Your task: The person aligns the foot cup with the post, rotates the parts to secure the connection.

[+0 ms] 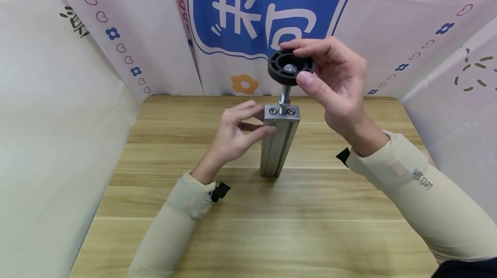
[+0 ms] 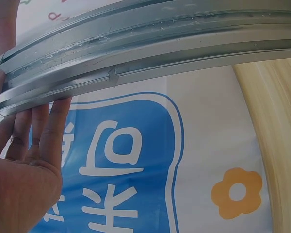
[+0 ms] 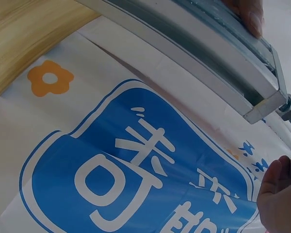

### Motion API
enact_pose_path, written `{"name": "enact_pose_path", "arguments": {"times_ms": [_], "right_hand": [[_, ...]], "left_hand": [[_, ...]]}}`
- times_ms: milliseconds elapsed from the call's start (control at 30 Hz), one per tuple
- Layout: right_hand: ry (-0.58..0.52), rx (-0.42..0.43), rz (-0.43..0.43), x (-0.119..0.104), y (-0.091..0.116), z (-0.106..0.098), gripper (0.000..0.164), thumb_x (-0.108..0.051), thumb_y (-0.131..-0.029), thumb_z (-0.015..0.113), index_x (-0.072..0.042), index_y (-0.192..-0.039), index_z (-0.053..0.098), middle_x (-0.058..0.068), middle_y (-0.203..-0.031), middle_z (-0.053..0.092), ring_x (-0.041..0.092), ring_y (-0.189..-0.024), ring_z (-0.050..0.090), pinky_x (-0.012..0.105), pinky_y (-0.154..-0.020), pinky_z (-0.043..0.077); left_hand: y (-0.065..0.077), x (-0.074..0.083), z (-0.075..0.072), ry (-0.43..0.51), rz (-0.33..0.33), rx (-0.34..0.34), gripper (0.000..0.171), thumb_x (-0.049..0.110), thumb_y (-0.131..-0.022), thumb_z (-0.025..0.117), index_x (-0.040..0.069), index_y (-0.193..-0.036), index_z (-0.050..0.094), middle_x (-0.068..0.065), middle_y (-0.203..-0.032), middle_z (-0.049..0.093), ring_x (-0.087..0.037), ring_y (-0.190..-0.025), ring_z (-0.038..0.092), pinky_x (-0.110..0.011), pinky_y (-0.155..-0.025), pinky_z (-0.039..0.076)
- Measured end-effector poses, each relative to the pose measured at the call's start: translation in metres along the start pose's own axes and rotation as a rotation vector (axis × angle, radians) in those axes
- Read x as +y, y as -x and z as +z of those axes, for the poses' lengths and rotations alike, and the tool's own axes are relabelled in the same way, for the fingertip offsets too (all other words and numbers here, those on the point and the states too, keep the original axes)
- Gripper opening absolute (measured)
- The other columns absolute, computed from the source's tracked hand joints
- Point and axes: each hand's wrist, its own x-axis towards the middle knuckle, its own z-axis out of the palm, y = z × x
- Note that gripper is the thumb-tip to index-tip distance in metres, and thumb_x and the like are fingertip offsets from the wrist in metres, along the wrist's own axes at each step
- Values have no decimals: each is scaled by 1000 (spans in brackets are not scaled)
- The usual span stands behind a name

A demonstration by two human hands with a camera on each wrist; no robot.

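A silver aluminium profile (image 1: 275, 148) stands upright on the table, with an end plate held by two screws on its top. From that plate rises a threaded rod (image 1: 285, 94) with a nut, topped by a round black levelling foot (image 1: 276, 72). My left hand (image 1: 238, 133) grips the profile near its upper end, thumb in front and fingers behind, as the left wrist view also shows on the profile (image 2: 150, 43). My right hand (image 1: 341, 83) pinches the black foot's rim between thumb and fingers. In the right wrist view the nut (image 3: 290, 108) sits beside the end plate.
The wooden table (image 1: 186, 235) reaches back to a printed cloth (image 1: 163, 53) with a blue sign and flowers. White cloth walls (image 1: 46, 140) stand at the left and right sides.
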Motion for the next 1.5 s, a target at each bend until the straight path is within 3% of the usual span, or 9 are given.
{"name": "enact_pose_path", "arguments": {"times_ms": [133,267,433,567,733,800,933,1033,1500], "right_hand": [[27,18,-10,0,0,2,27,-1,-84,65,6,-109,70,14,-116,75,29,-110,71,30,-100,63],[31,11,-19,0,0,3,29,-2,-84,69,7,-111,70,14,-115,74,28,-105,71,29,-98,62],[110,-35,-8,0,-1,3,49,-24,-90,82,15,-117,67,11,-114,66,25,-101,65,27,-93,60],[159,-49,5,0,-1,3,69,-42,-87,87,18,-115,68,8,-114,58,25,-107,58,25,-92,61],[190,-7,-21,2,0,4,74,-46,-80,92,19,-107,69,6,-111,55,24,-107,53,24,-87,60],[210,-3,-36,2,1,4,74,-49,-82,90,19,-105,69,6,-114,57,25,-109,54,23,-89,60],[200,-24,-51,0,4,3,44,-25,-100,65,18,-108,69,16,-127,68,29,-120,62,27,-100,61],[156,-36,-34,-1,6,1,36,-2,-89,48,16,-111,70,21,-133,71,32,-128,65,31,-107,61],[116,-27,-58,-1,3,0,32,-5,-86,59,13,-110,71,13,-122,77,31,-122,67,34,-107,60]], "left_hand": [[-1,1,0,3,2,0,40,-10,-87,77,-9,-127,71,-22,-108,71,-17,-96,72,-37,-77,71],[-2,1,-1,4,1,0,40,-10,-87,77,-9,-126,71,-22,-108,71,-27,-96,73,-37,-76,71],[-2,0,-1,-7,-1,-3,40,-10,-87,78,-8,-127,71,-22,-109,71,-31,-96,72,-36,-77,71],[-1,1,-2,-15,-3,-5,41,-10,-88,78,-8,-128,70,-21,-109,71,-27,-97,73,-36,-78,71],[0,1,-1,-16,-22,-14,40,-8,-88,79,-7,-128,71,-20,-110,71,-24,-97,72,-36,-79,70],[0,1,-1,-11,-28,-14,40,-8,-88,79,-7,-127,71,-20,-109,71,-25,-97,72,-36,-78,71],[0,1,0,0,-34,-15,40,-7,-88,79,-7,-128,71,-20,-109,71,-26,-96,72,-36,-78,71],[0,1,0,1,-37,-16,40,-7,-88,78,-7,-128,71,-20,-109,71,-26,-96,72,-36,-78,71],[0,2,-1,-5,-26,-9,40,-8,-88,78,-7,-128,71,-20,-109,71,-22,-96,72,-36,-78,71]]}}
